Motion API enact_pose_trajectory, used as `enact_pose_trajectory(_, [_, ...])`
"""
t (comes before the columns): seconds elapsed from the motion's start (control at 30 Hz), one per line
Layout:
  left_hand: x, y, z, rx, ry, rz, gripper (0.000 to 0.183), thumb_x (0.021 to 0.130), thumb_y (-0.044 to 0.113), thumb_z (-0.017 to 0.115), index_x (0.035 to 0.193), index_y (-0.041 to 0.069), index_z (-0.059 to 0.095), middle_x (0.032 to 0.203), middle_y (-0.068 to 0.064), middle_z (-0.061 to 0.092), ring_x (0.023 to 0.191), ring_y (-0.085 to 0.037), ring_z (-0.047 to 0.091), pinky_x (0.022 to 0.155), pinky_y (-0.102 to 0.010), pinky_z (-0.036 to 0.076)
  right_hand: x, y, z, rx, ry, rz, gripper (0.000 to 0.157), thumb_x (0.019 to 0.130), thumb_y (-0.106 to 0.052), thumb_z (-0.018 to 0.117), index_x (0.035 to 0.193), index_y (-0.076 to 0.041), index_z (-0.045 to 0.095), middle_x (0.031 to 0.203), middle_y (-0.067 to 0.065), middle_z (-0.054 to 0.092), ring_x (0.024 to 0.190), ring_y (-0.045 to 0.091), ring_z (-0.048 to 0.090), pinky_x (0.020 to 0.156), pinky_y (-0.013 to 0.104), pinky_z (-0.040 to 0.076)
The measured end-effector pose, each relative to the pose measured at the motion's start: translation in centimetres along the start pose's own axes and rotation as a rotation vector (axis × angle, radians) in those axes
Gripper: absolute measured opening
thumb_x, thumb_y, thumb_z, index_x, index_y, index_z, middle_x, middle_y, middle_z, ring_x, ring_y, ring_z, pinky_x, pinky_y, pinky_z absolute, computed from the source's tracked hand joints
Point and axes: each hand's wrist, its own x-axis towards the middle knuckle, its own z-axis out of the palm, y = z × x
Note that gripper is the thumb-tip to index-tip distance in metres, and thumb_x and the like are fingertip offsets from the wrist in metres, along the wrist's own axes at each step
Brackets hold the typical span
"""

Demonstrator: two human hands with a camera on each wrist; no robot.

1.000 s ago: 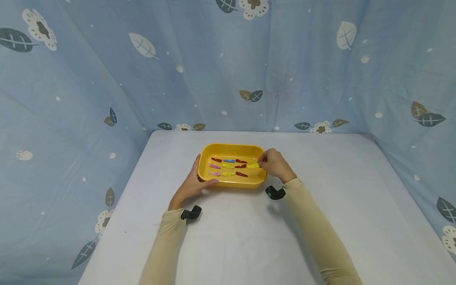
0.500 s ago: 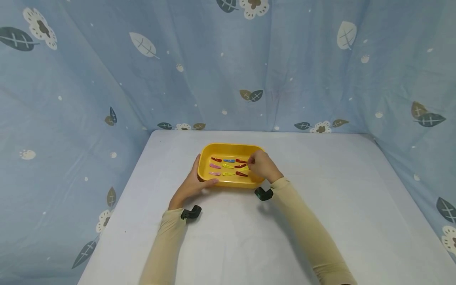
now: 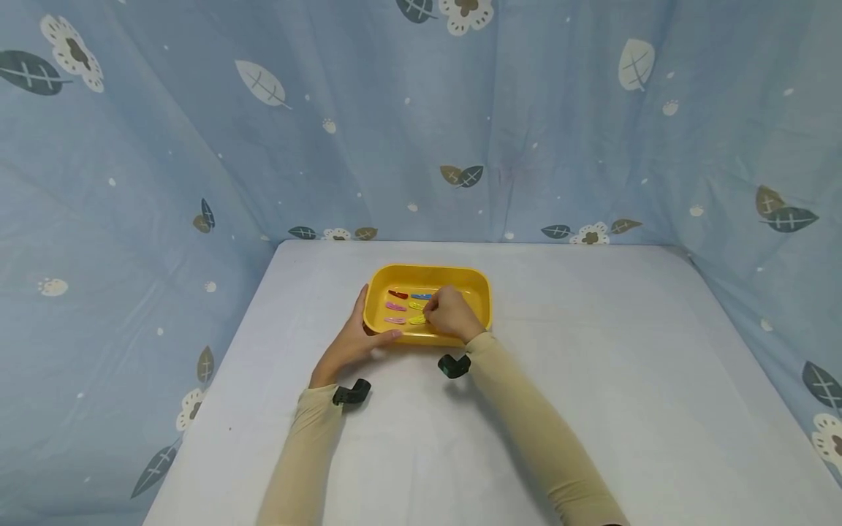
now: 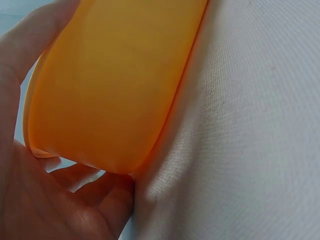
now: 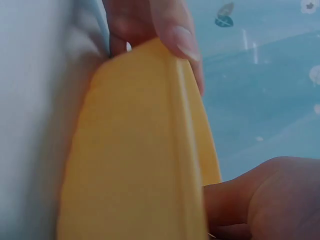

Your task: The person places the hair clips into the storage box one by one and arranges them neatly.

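A yellow plastic tray stands on the table with small snap hair clips in rows inside it. My left hand grips its left end, thumb along the front rim; in the left wrist view the fingers curl round the tray's end wall. My right hand is inside the tray, fingertips pinched together beside the middle clips. The yellow hair clip it pinches is hidden by the fingers. Still visible are a red clip, a blue clip, two pink clips and two yellow clips. The right-hand column is covered by my hand.
The tray rests on a white-covered table, towards its back edge. Behind and beside it hangs a blue curtain with leaf and flower prints. A black wrist camera sits on the right wrist, close to the tray's front wall.
My right hand has moved left across the tray from its right end with the yellow hair clip, now covering the red clips. The left hand and the tray have stayed put.
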Motion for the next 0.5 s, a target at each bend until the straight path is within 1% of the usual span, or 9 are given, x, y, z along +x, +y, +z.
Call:
enact_pose_trajectory(0.13, [0.0, 0.1, 0.0, 0.006, 0.001, -0.006, 0.133, 0.078, 0.055, 0.087, 0.167, 0.027, -0.008, 0.175, -0.006, 0.014, 0.158, -0.032, 0.026, 0.131, -0.057, 0.015, 0.3, -0.5, 1.1, 0.011, -0.011, 0.034, 0.010, 0.092, -0.004, 0.071, 0.098, -0.002, 0.079, 0.103, 0.011, 0.074, 0.093, 0.024, 0.061, 0.081, 0.029, 0.058])
enact_pose_trajectory(0.27, [-0.1, 0.1, 0.1, 0.013, 0.001, -0.016, 0.132, 0.078, 0.057, 0.086, 0.166, 0.032, -0.008, 0.176, -0.005, 0.012, 0.159, -0.031, 0.026, 0.131, -0.057, 0.017, 0.5, -0.8, 2.1, 0.015, -0.008, 0.074, 0.010, 0.091, -0.003, 0.072, 0.097, -0.002, 0.080, 0.102, 0.011, 0.073, 0.092, 0.024, 0.061, 0.079, 0.027, 0.058])
enact_pose_trajectory(0.43, [-0.1, 0.0, 0.1, 0.021, 0.006, -0.021, 0.131, 0.078, 0.058, 0.086, 0.166, 0.035, -0.009, 0.176, -0.003, 0.010, 0.159, -0.030, 0.024, 0.132, -0.056, 0.016, 0.7, -1.1, 2.7, 0.019, -0.008, 0.104, 0.010, 0.090, -0.002, 0.072, 0.096, 0.000, 0.080, 0.101, 0.012, 0.074, 0.090, 0.025, 0.062, 0.079, 0.029, 0.058])
enact_pose_trajectory(0.5, [-0.1, 0.0, 0.1, 0.021, 0.006, -0.015, 0.131, 0.078, 0.057, 0.086, 0.166, 0.035, -0.009, 0.176, -0.002, 0.010, 0.160, -0.030, 0.023, 0.132, -0.056, 0.015, 0.8, -1.3, 2.8, 0.011, -0.009, 0.101, 0.008, 0.089, -0.003, 0.074, 0.094, 0.000, 0.080, 0.099, 0.012, 0.073, 0.088, 0.024, 0.061, 0.076, 0.027, 0.057])
